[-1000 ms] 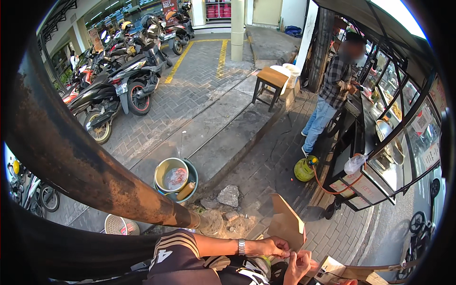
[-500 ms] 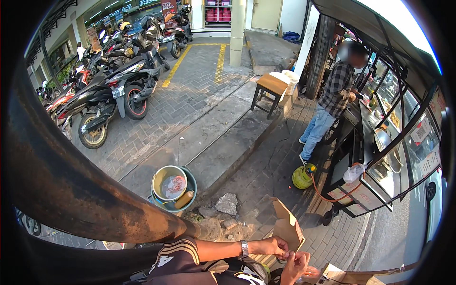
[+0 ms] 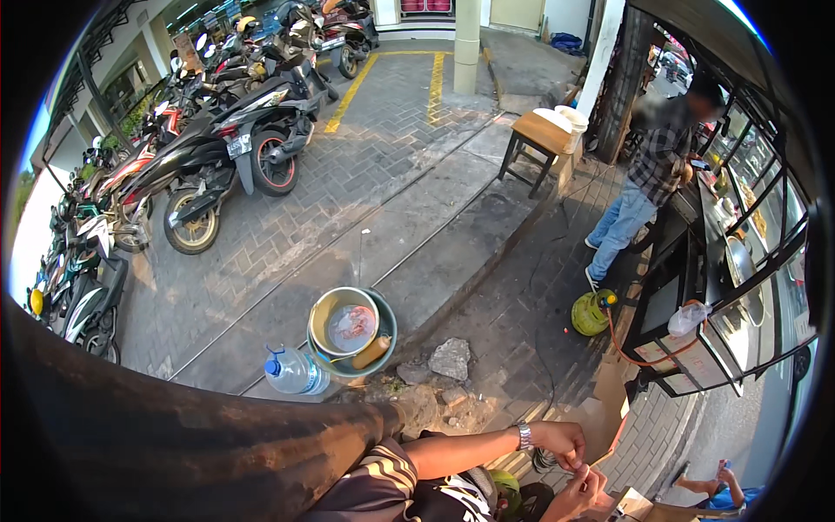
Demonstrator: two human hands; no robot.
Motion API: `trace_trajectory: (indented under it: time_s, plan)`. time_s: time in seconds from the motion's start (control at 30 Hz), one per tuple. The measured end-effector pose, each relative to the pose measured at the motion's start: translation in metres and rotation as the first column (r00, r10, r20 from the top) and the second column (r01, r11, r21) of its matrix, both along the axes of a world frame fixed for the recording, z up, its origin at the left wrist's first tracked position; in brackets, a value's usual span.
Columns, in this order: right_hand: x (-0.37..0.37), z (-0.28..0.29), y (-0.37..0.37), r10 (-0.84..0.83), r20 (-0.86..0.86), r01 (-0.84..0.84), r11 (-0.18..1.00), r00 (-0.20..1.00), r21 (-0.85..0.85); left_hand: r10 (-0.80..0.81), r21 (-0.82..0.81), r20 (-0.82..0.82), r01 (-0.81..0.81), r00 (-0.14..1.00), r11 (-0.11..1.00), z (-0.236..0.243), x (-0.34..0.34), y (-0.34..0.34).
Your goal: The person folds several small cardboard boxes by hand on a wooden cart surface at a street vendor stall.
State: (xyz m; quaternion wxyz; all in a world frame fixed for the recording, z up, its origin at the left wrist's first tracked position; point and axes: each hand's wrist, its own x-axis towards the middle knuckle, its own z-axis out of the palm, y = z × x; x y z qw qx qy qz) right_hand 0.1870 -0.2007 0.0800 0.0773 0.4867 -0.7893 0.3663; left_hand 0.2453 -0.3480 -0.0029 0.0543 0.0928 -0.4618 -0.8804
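My left hand [image 3: 557, 441], with a metal watch on its wrist, is closed at the near edge of a brown cardboard box [image 3: 604, 419] with raised, folded panels. Just below it, my right hand [image 3: 577, 498] pinches with thumb and fingers close to the same corner. The fingertips of both hands nearly meet, and the exact spot they grip is partly hidden. The box's inner side stands up beyond my left knuckles.
A rusty pipe [image 3: 217, 426] crosses the lower left. Beyond stand buckets [image 3: 344, 322], a water jug [image 3: 296, 372], a rock [image 3: 450, 358], a green gas cylinder [image 3: 591, 313] and a wooden stool [image 3: 543, 132]. A person [image 3: 652, 165] stands by a food cart [image 3: 687, 322]; another person [image 3: 731, 496] appears lower right.
The view has swung, so the scene sits further right and the jug and a second person now show. My hands stay together at the box, whose panels appear tilted differently.
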Motion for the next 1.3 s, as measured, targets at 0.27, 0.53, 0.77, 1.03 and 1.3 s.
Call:
trace_trajectory:
  time_s: [0.27,0.53,0.77,1.03,1.3]
  plan:
    - [-0.031,-0.032,0.029,0.088,0.653,-0.044,0.996,0.752,-0.084,0.166,-0.131,0.041,-0.159,0.985,0.978,0.000,0.003,0.016]
    - [-0.016,-0.014,0.034,-0.050,0.109,0.035,0.991,0.993,0.130,0.123,-0.099,0.020,-0.121,0.992,0.988,0.000,0.000,0.040]
    - [-0.030,0.001,0.032,-0.035,0.168,0.040,0.999,0.985,-0.024,0.177,0.259,0.012,-0.174,0.984,0.950,0.019,-0.004,0.054]
    - [-0.067,0.032,0.084,0.134,0.486,-0.080,0.988,0.864,-0.130,0.035,0.249,0.122,-0.065,0.992,0.966,0.054,-0.014,0.081]
    - [-0.093,0.028,0.188,-0.012,0.696,0.328,0.888,0.718,-0.322,-0.254,0.051,0.009,0.253,0.967,0.966,0.062,-0.095,0.149]
